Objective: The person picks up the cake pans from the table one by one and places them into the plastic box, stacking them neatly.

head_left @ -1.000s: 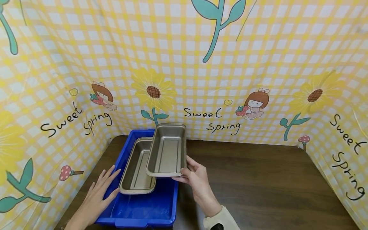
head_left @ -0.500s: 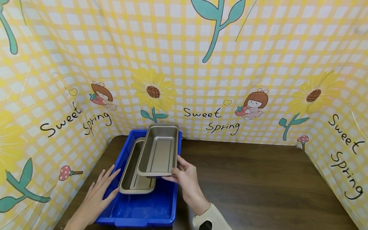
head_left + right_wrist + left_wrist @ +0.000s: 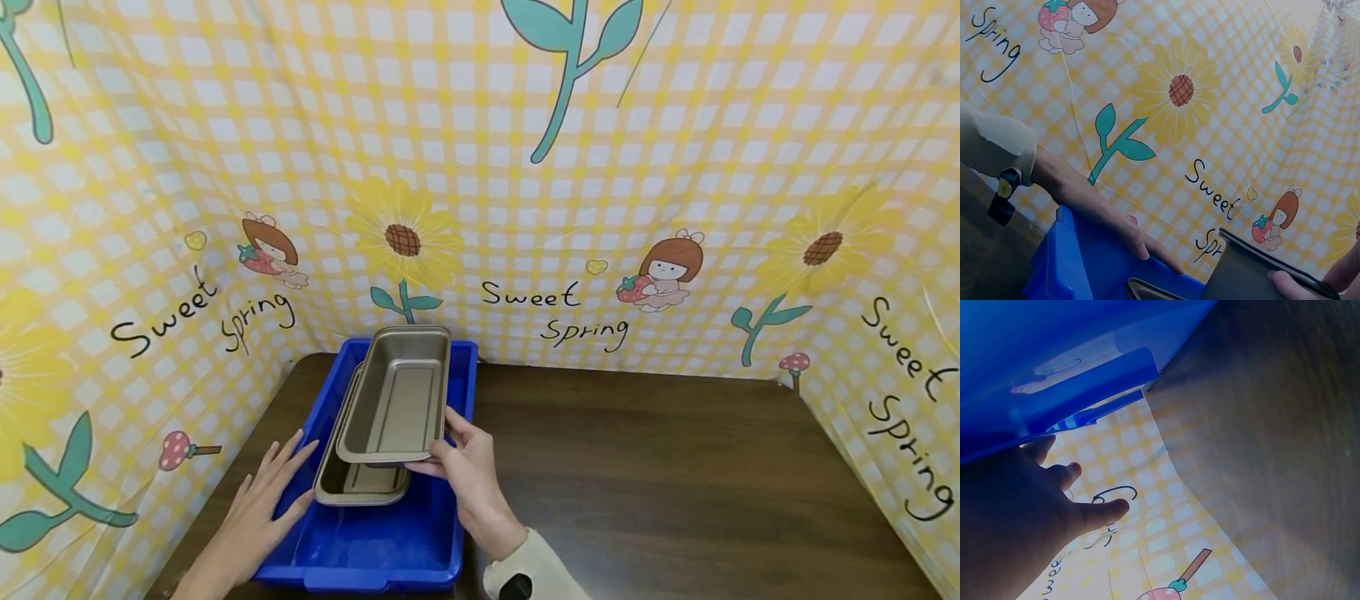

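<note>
A blue plastic bin (image 3: 459,392) stands at the table's back left. Inside it lies a gold-grey loaf pan (image 3: 360,487). My right hand (image 3: 457,467) grips the near rim of a second loaf pan (image 3: 397,396) and holds it tilted above the first one, partly over it. My left hand (image 3: 262,492) lies flat with straight fingers against the bin's left wall. In the right wrist view the held loaf pan (image 3: 1254,275) shows edge-on with a fingertip (image 3: 1291,284) on its rim, above the bin (image 3: 1085,262). The left wrist view shows my left hand (image 3: 1041,506) under the bin's rim (image 3: 1085,381).
The dark wooden table (image 3: 675,467) stretches bare to the right of the bin. A yellow checked backdrop (image 3: 600,167) with flowers and "Sweet Spring" print walls in the table at the back and both sides.
My right hand has carried the second pan leftwards, from over the bin's right edge to above the pan lying inside. The left hand has stayed on the bin's wall.
</note>
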`<state>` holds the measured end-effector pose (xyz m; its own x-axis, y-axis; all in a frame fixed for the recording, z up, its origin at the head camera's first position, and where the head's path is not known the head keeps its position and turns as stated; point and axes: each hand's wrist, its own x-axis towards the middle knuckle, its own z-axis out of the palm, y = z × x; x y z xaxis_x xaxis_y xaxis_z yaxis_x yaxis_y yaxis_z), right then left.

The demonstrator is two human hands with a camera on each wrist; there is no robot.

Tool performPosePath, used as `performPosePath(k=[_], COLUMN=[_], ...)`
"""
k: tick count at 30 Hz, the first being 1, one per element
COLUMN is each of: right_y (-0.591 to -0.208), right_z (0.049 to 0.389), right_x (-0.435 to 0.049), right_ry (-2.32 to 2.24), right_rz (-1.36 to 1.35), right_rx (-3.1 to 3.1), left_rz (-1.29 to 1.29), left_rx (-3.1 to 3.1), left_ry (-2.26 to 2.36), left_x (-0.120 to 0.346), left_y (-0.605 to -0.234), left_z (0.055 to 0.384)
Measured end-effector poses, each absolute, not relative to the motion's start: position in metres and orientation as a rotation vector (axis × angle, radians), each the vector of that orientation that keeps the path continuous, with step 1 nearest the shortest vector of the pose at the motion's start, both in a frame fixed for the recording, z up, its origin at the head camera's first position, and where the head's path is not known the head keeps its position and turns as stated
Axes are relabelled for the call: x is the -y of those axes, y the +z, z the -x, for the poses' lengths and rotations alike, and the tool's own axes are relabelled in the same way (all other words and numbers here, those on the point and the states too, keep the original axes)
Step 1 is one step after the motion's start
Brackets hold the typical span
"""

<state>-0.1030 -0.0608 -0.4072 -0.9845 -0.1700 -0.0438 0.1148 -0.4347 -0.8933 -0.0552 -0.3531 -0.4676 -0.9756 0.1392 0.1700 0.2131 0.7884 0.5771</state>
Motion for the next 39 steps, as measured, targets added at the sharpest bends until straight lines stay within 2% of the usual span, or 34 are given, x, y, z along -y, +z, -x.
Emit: performPosePath(k=[39], right_y=[-0.436], right_z=[0.099], right_x=[0.106], right_ry=[-2.497], right_rz=[0.152], right_rx=[-1.591], left_rz=[0.277], left_rx=[2.838], left_ry=[-0.976], left_x=[0.354], left_y=[-0.468], left_z=[0.055])
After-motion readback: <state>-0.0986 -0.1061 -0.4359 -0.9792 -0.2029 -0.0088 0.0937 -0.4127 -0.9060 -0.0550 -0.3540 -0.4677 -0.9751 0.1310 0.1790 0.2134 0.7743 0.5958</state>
